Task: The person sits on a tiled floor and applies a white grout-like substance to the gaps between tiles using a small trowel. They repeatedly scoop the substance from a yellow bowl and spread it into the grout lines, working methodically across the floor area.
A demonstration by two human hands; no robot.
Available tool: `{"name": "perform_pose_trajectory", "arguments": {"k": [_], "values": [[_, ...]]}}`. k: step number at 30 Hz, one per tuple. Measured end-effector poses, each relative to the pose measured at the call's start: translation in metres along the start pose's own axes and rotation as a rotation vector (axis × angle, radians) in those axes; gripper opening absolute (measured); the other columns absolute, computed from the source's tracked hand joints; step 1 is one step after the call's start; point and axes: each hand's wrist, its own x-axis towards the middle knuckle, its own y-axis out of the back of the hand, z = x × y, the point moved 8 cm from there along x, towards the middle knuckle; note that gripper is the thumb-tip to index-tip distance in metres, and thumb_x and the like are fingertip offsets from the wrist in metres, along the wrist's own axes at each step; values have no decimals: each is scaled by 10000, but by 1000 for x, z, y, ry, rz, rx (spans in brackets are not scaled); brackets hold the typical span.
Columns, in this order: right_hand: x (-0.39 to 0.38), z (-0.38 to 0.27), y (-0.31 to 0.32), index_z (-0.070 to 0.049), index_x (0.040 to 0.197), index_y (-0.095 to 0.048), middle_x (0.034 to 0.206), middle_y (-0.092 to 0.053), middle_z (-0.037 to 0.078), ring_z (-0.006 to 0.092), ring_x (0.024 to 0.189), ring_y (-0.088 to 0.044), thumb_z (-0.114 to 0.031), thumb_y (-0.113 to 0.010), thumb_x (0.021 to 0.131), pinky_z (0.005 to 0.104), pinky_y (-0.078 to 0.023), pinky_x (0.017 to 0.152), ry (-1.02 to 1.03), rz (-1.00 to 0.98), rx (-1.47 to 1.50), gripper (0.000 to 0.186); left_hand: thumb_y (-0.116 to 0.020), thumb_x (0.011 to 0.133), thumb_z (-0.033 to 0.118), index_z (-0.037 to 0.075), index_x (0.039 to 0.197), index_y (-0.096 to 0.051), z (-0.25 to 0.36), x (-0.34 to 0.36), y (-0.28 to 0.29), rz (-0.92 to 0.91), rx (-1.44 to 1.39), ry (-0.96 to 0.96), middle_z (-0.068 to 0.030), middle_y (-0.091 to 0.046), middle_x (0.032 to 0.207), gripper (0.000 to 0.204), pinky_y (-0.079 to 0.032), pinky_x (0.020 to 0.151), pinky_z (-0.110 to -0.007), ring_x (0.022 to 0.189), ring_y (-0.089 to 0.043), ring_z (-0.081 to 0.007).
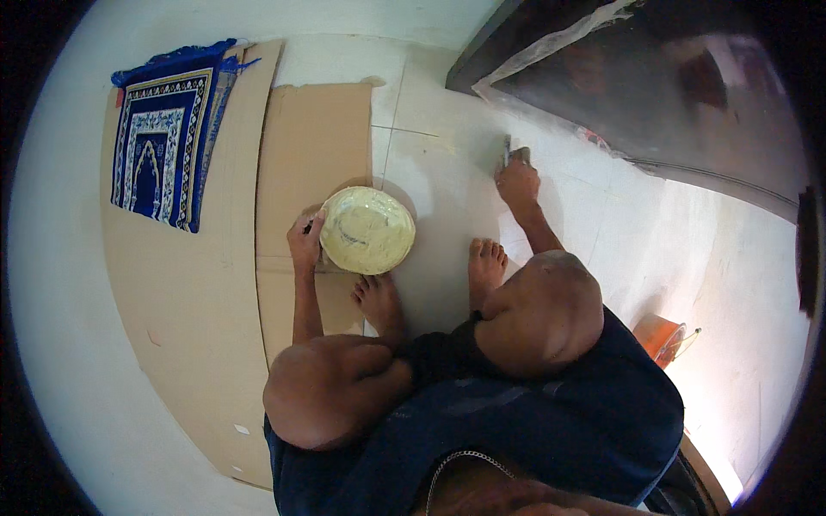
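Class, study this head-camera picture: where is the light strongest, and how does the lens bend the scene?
Head view: glare whitens the tiled floor at lower right beside the orange bucket; the cardboard sheet curves near the rim, fisheye bending; corners fall black; the right hand casts soft shadow.

Left hand [305,240] curled, right hand [516,182] outstretched, seemingly clenched

Tool [506,151] in right hand [516,181] indistinct

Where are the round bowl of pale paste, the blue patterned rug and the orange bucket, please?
Round bowl [368,230]: head view, on the pale paste in its middle.
Blue patterned rug [163,138]: head view, on its central panel.
Orange bucket [658,337]: head view, on its visible orange side.
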Motion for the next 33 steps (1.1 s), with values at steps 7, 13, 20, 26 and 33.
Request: {"name": "perform_pose_trajectory", "arguments": {"k": [7,13,20,26,33], "values": [[0,-96,-5,62,1095,-502,1177,-458,174,352,925,-592,-230,-636,771,437,-536,752,298,152,-37,457,-580,901,150,-27,1018,-640,-9,0,-2,-54,-76,-16,-43,-641,931,220,-451,772,-254,850,-563,-110],[14,-154,-15,-2,1244,-475,1268,-398,183,331,1032,-543,-234,-613,756,413,-531,799,357,-16,56,558,-602,891,173,-22,1018,-643,-13,0,7,-10,-6,21,-24,-638,877,236,-461,730,-247,798,-563,-101],[27,-144,11,-11,1104,-560,1194,-428,145,301,1012,-553,-200,-627,759,383,-559,723,519,231,43,399,-644,869,188,-19,950,-671,1,-2,5,31,58,25,-14,-632,806,223,-459,684,-246,731,-551,-92],[21,-134,22,-46,1126,-571,1167,-436,125,290,1009,-542,-155,-622,753,383,-569,709,663,254,64,392,-630,874,182,-18,964,-661,4,-4,4,15,-2,48,-14,-632,809,221,-456,688,-240,739,-548,-86],[2,-123,0,-6,1121,-564,1183,-461,151,289,971,-549,-127,-601,737,375,-578,620,841,196,-90,404,-645,872,149,-24,918,-663,3,-4,4,28,-44,-20,1,-625,790,181,-450,661,-236,720,-537,-75]]}}
